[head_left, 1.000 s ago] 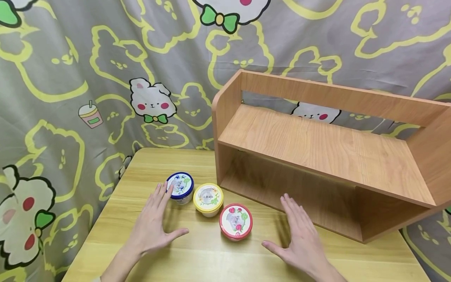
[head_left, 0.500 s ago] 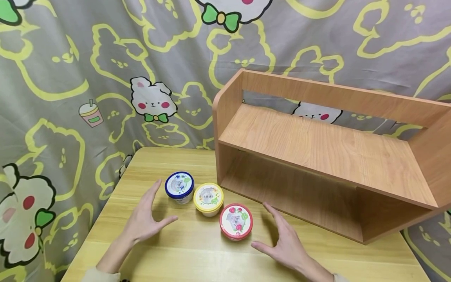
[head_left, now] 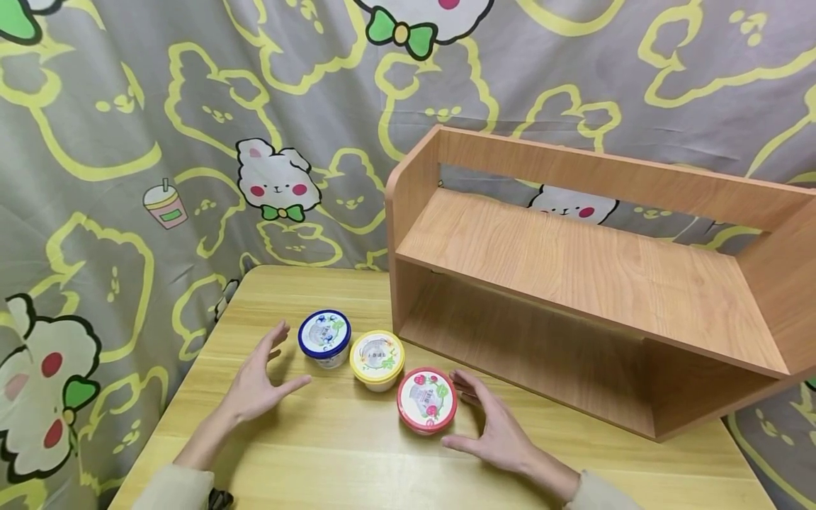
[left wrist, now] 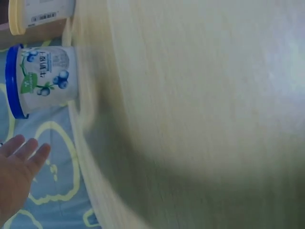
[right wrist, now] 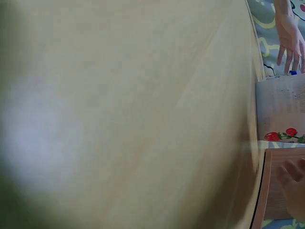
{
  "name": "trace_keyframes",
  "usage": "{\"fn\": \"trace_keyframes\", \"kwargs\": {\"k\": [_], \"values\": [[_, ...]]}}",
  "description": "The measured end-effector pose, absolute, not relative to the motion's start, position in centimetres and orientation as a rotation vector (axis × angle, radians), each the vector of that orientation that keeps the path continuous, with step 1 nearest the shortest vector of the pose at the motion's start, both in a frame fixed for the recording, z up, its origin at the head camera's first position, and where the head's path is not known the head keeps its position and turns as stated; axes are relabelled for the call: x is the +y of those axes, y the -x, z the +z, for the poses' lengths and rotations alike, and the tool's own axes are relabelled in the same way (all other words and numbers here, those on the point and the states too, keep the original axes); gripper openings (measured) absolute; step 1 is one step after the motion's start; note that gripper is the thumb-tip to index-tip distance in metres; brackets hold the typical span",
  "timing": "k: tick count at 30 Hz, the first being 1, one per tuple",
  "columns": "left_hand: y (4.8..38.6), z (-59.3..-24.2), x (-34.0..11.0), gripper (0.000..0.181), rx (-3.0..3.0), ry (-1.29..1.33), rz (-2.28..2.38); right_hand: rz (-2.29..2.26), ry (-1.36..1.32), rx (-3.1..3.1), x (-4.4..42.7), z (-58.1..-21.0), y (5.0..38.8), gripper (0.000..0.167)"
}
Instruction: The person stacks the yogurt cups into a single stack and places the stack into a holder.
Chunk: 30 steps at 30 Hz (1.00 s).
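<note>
Kinda cute setup: a two-tier wooden desktop shelf (head_left: 574, 265) is sitting at 3 o'clock on a wood-grain table (head_left: 382, 471), a grey cartoon curtain (head_left: 347, 106) is hanging at 12, and a green-bowed bunny print (head_left: 278, 180) is smiling around 10.

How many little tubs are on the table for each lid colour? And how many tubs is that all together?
Blue-lidded tub: 1
Yellow-lidded tub: 1
Red-lidded tub: 1
Total: 3 tubs
</note>
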<state>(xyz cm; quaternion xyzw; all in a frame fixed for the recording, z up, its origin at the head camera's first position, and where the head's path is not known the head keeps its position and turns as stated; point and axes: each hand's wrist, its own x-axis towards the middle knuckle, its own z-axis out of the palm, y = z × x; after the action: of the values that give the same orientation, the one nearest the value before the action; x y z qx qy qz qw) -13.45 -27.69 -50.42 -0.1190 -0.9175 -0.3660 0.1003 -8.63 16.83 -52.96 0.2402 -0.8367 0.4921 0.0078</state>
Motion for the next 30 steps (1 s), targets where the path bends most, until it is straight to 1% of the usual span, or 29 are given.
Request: {"fn": "trace_keyframes", "kwargs": {"k": [16, 22, 30], "values": [[16.4, -51.2, -27.0, 0.111, -2.734, 0.349, -1.252, 1.681, -0.694, -2.698, 15.6, -53.3, 9.6, 0.108], [17.0, -51.3, -26.7, 0.112, -2.782, 0.306, -1.289, 1.701, -0.728, -2.686, 15.5, -53.3, 9.9, 0.106], [17.4, -51.2, -26.3, 0.110, -2.826, 0.256, -1.306, 1.707, -0.751, -2.665, 15.5, -53.3, 10.1, 0.100]]}}
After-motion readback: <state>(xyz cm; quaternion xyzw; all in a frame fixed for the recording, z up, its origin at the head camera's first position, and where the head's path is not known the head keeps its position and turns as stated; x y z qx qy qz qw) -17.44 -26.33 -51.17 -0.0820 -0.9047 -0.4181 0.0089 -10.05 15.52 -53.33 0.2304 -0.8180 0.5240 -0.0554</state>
